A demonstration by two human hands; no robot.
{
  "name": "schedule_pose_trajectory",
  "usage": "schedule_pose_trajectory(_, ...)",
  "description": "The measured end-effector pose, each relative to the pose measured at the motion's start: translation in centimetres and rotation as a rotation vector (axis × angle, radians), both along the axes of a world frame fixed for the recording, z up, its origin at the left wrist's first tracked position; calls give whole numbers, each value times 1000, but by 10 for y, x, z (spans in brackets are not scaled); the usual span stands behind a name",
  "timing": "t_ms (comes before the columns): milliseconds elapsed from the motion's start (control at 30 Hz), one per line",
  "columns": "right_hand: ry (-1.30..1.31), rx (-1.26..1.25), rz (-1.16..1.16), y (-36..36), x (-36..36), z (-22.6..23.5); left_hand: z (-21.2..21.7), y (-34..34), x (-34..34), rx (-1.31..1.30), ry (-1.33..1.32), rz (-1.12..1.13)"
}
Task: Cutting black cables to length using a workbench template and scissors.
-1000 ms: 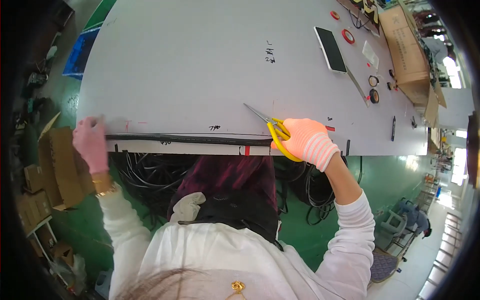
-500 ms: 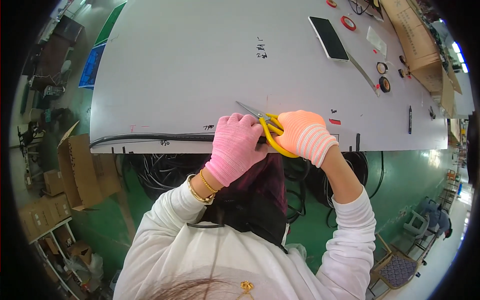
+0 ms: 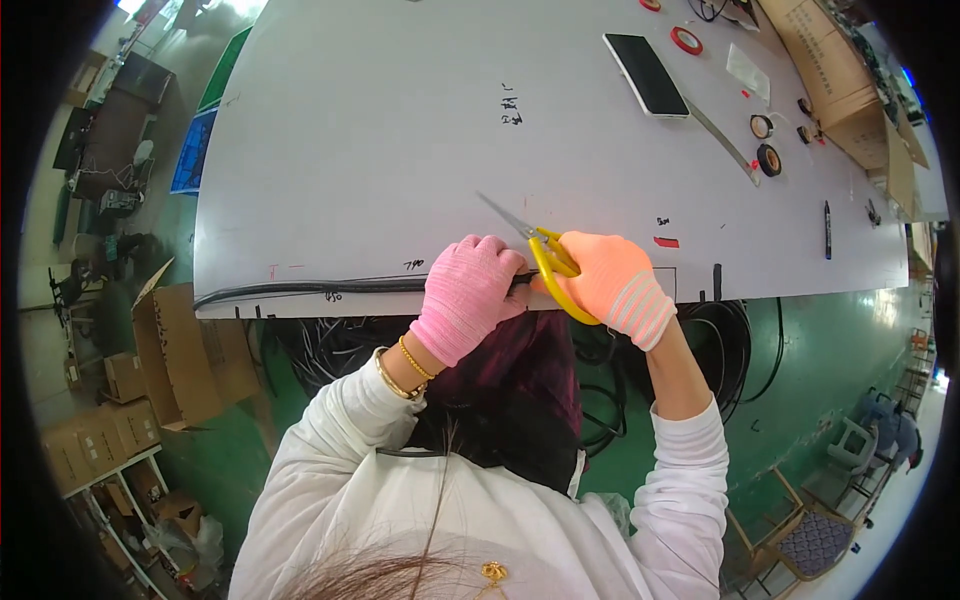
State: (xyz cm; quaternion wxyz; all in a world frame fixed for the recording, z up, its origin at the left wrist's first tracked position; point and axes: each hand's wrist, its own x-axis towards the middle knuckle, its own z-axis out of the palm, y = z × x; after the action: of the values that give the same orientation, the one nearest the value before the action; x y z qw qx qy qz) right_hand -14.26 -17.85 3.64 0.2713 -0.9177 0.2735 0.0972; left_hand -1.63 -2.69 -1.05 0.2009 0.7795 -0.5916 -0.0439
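Observation:
A long black cable lies along the near edge of the grey table. My left hand, in a pink glove, is closed over the cable's right end. My right hand, in an orange glove, grips yellow-handled scissors whose blades point up and left over the table. The two hands touch at the cable end, right at the table's edge. Where the cable ends is hidden under my fingers.
A black phone, a metal ruler, tape rolls, a red tape ring and a black pen lie at the far right. A cardboard box stands beyond. Cable coils hang below the edge; cartons sit left.
My left hand slid from the cable's far left end along the table edge to my right hand, and now closes on the cable beside the scissors.

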Motion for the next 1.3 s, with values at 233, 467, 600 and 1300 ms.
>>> schedule_pose_trajectory(233, -600, 827, -622, 54, -67, 9, 19, 5, 19, 135, 144, -21)
schedule_pose_trajectory(467, -351, 869, -452, 151, -115, -50, 66, -4, 23, 399, 744, -58)
schedule_pose_trajectory(600, -546, 869, -383, 169, -110, -66, 76, -1, 15, 354, 839, -84)
schedule_pose_trajectory(1300, -497, 1151, -593, 165, -91, -47, 78, 12, 5, 324, 937, -70)
